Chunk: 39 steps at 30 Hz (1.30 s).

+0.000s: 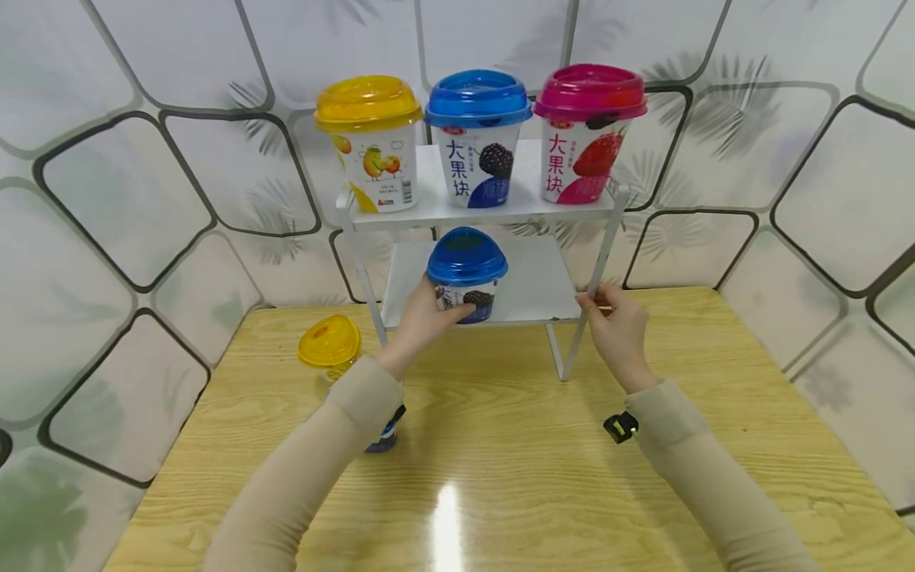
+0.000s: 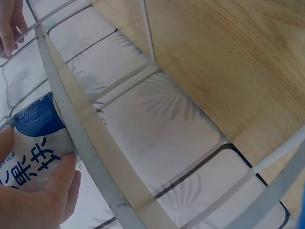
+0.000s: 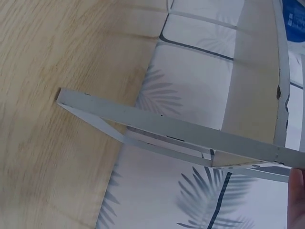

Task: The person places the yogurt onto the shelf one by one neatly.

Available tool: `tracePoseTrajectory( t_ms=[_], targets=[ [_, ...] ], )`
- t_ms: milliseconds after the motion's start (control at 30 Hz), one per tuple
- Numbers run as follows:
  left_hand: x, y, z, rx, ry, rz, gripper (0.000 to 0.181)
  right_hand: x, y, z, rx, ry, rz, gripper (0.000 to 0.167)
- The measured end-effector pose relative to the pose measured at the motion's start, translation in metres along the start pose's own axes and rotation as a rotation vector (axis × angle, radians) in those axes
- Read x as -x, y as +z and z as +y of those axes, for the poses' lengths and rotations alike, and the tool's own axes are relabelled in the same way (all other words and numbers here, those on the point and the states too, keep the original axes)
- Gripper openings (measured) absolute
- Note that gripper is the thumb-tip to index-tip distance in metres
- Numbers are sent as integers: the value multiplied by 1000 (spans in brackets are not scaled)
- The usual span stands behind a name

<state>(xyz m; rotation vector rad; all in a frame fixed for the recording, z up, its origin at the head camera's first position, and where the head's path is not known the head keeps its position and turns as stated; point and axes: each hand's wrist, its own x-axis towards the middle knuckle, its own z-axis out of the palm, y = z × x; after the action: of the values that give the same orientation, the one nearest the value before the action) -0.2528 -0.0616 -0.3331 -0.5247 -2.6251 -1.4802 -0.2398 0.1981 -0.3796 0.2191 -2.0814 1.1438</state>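
Observation:
In the head view, my left hand (image 1: 422, 319) grips a blue-lidded yogurt cup (image 1: 467, 262) with a blackberry print. The cup is upright at the front of the rack's lower shelf (image 1: 532, 278); whether its base rests there I cannot tell. The left wrist view shows my thumb and fingers around the cup's white and blue side (image 2: 35, 143), close to the shelf edge (image 2: 76, 124). On the other side, my right hand (image 1: 618, 330) pinches the white rack's right front leg (image 1: 604, 250) beside the lower shelf corner. Part of that hand's fingers (image 3: 296, 200) shows in the right wrist view.
The rack's top shelf (image 1: 443, 214) carries a yellow-lidded cup (image 1: 379, 159), a blue-lidded cup (image 1: 477, 151) and a pink-lidded cup (image 1: 589, 143). Left of the rack, another yellow-lidded cup (image 1: 330, 343) stands on the wooden table (image 1: 515, 461). My left sleeve mostly hides a blue-bottomed cup (image 1: 382, 442).

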Motion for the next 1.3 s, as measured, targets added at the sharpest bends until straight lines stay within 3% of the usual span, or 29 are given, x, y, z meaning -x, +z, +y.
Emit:
tracePoseTrajectory(
  t_ms=[500, 900, 1300],
  targets=[
    [-24, 43, 16, -10, 0, -39, 69, -2, -3, 3, 38, -97, 35, 10],
    [-34, 67, 26, 32, -6, -75, 65, -1, -3, 1, 16, 0, 8, 11],
    [-41, 79, 28, 37, -5, -77, 63, -1, -4, 1, -4, 0, -3, 13]
  ],
)
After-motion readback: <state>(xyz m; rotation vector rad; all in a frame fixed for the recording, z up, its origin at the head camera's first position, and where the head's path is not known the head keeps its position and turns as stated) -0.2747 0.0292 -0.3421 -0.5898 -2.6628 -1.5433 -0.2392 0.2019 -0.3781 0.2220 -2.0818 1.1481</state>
